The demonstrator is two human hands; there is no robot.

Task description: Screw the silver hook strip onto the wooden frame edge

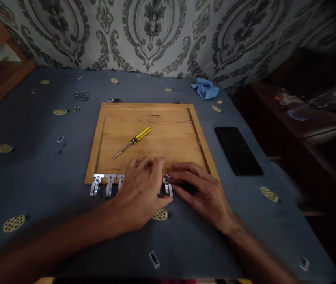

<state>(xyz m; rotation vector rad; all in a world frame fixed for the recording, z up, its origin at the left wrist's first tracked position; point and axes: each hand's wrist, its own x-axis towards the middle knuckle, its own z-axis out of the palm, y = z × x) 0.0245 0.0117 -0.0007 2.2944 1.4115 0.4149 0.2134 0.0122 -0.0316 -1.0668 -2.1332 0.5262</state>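
Observation:
A silvery metal hook rack (111, 180) lies along the near edge of a framed wooden board (168, 138), its hooks overhanging toward me. My left hand (142, 187) is closed over the rack's middle, fingers on the far side and thumb at the near side, hiding several hooks. At the rack's right end, my right hand (200, 189) has its thumb and fingers bent together beside the last hook; what lies between them is hidden. A screwdriver (140, 135) with a yellow and black handle rests on the board beyond my left hand.
Small screws (77, 109) and a metal shackle-like piece (82, 95) lie on the left of the patterned blue cloth (38, 177). A black phone (239, 150) is right of the board. A crumpled blue cloth (206, 88) sits near the patterned wall (153, 35).

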